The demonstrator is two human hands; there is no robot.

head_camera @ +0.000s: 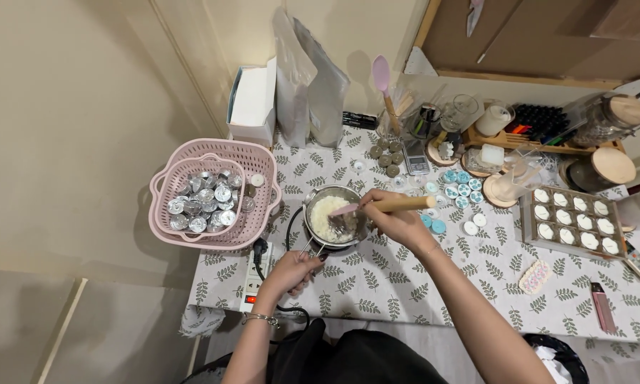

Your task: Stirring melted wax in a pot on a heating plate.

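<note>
A small metal pot (pixel 318 194) holding white flakes stands on the leaf-patterned tablecloth (pixel 405 284). My right hand (pixel 394 220) grips the wooden handle of a pink spatula (pixel 398 205), whose blade dips into the pot's contents. At the pot's near side my left hand (pixel 291 272) is closed on the pot's handle, beside a white power strip (pixel 254 284) with a lit red switch.
Left of the pot, pink baskets (pixel 259 213) hold several silver tealight cups. A tray (pixel 527 220) of white filled moulds sits right. Turquoise and white small cups, jars, a scale, bags and a box crowd the back. A pink lighter (pixel 603 307) lies near the front right.
</note>
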